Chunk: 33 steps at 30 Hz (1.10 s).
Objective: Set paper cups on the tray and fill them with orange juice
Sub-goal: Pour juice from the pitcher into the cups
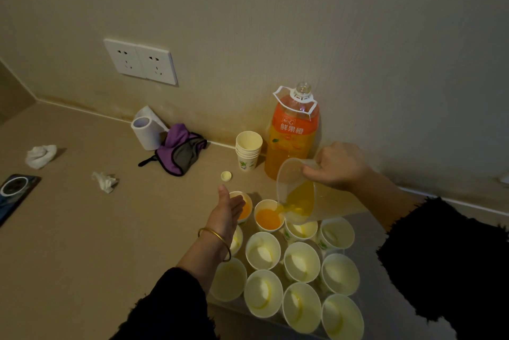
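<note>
Orange juice (298, 200) fills the paper cup (263, 204): level the jug (292, 174) your right hand (340, 166) grips early; left hand (227, 208) open.

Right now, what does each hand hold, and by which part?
The right hand grips the clear jug near its rim, opposite the pouring side. The left hand holds nothing and is open.

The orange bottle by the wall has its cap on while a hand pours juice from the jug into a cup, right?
No: the head view shows the bottle open, a cap lying on the counter. The right hand does pour juice from the jug into a cup.
</note>
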Tool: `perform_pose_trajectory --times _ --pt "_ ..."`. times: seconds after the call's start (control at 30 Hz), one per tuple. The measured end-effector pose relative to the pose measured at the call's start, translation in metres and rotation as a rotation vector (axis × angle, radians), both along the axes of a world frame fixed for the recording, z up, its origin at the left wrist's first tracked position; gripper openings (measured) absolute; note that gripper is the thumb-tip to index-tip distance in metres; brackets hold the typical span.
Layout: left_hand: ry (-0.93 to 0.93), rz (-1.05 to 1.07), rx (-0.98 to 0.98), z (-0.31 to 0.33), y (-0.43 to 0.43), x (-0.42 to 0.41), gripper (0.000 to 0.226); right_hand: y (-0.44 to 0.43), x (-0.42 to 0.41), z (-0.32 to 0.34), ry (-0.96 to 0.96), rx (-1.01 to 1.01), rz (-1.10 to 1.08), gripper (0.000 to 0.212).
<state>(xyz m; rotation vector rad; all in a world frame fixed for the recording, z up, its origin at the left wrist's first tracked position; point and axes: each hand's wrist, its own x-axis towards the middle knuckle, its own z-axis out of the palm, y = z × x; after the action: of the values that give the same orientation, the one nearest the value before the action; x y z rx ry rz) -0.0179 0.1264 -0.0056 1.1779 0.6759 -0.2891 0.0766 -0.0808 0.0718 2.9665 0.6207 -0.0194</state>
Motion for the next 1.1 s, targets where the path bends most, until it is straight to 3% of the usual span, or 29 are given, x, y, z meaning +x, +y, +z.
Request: perform_pose_trajectory --times 1.1 --pt "0.013 -0.023 0.017 -0.0030 0.0006 0.0017 0.075 0.0037 0.0008 -0.0022 0.020 -0.018 0.004 0.061"
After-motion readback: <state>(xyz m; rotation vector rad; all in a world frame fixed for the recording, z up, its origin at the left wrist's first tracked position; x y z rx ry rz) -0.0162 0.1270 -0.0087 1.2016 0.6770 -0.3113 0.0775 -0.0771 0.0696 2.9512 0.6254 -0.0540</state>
